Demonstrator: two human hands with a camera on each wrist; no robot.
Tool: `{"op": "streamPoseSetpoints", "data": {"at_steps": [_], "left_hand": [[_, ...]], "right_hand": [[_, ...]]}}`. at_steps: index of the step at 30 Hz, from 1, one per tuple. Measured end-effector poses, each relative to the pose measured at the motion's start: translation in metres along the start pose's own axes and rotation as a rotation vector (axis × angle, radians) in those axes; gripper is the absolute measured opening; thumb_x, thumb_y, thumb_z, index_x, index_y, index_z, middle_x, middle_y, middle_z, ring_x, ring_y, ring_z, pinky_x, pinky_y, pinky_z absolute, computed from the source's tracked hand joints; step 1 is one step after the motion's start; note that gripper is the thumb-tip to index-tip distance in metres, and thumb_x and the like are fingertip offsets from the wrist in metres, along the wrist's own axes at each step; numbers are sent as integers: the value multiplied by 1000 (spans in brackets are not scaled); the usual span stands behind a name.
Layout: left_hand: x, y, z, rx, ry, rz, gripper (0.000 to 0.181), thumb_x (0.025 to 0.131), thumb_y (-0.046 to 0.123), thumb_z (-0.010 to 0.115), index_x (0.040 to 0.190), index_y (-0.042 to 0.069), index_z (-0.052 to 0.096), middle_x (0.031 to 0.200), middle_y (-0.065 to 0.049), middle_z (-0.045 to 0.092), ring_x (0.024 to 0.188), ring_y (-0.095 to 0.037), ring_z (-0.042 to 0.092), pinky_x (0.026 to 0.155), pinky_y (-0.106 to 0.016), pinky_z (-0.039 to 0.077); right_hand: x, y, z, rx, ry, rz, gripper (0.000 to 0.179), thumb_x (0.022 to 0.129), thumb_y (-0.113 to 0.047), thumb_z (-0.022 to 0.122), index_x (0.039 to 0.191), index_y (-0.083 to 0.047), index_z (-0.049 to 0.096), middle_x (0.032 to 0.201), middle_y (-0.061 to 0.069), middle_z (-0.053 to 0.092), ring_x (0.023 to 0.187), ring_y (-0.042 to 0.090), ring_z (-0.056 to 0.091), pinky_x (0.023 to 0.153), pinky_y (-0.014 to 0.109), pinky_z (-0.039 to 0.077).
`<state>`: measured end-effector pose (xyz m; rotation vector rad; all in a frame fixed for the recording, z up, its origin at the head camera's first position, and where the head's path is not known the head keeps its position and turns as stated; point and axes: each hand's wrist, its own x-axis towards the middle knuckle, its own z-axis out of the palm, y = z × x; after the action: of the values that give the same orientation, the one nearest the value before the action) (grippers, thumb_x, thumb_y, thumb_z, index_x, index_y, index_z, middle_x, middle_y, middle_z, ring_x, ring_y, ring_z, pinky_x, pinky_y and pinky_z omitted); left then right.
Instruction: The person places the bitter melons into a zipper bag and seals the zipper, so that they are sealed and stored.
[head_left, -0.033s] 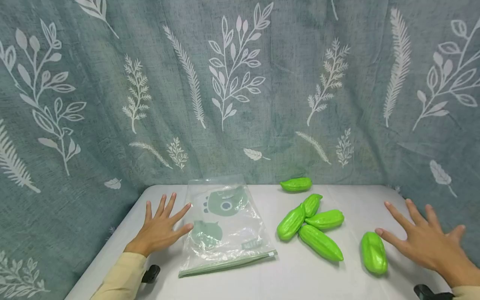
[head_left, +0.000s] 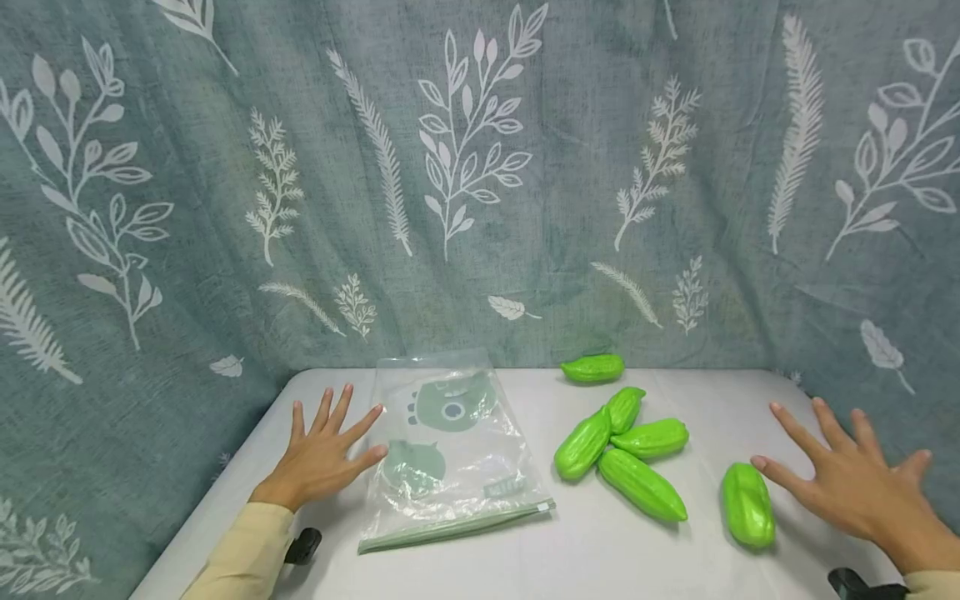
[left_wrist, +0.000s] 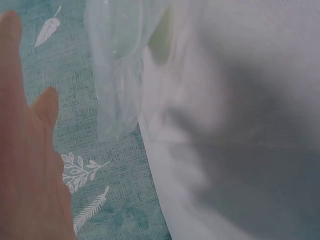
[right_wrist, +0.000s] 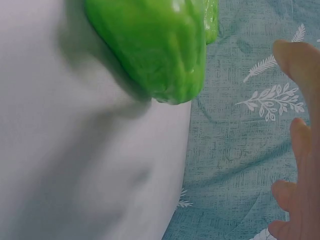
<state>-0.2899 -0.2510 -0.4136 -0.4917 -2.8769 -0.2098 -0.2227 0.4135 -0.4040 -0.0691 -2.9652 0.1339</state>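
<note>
Nothing visibly moved: left grip (head_left: 318,460) and right grip (head_left: 855,481) spread wide, empty (seemingly pre-grasp); taking the near-right oblong glossy green gourd (head_left: 748,506) calls for lowering.

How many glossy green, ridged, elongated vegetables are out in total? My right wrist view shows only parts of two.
Observer: The head view shows six glossy green vegetables.
Operator: Is there a bag or container anywhere?
Observer: Yes, a clear plastic bag with grey-green cartoon prints lies flat, left of the vegetables.
Operator: Which side is its zip on?
Observer: The long green zip strip runs along the edge nearest the person.
</note>
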Motion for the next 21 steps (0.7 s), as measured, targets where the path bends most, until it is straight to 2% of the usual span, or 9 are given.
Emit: {"op": "streamPoseSetpoints", "data": {"at_steps": [5,10,17,21], "left_hand": [[-2,0,-1,6,3,-14,73,95,74,37,156,33,36,167,-13,1,150,-41,-6,108,-70,-14],[-6,3,-1,-2,-7,-25,73,95,74,36,157,35,34,167,-13,1,150,-42,-5,106,-72,-15],[-12,11,-1,-33,-5,-20,73,96,73,38,157,33,34,167,-12,1,151,-40,-6,106,-67,-21],[-16,17,1,-36,-3,-20,74,95,73,39,157,32,35,167,-12,1,151,-40,-5,108,-66,-20]], "right_hand": [[0,-3,-2,-3,1,-3,99,90,-76,45,160,-29,-7,156,37,-8,129,74,-9,78,89,-16],[2,-6,-2,-3,-5,-17,98,91,-77,44,161,-30,-6,157,36,-4,131,72,-4,79,90,-13],[4,-10,1,-5,-15,-13,98,90,-79,42,161,-30,-5,158,36,-1,131,72,-1,80,91,-9],[4,-12,3,2,-17,-20,98,90,-79,42,161,-31,-5,158,35,0,132,71,1,79,91,-10]]}}
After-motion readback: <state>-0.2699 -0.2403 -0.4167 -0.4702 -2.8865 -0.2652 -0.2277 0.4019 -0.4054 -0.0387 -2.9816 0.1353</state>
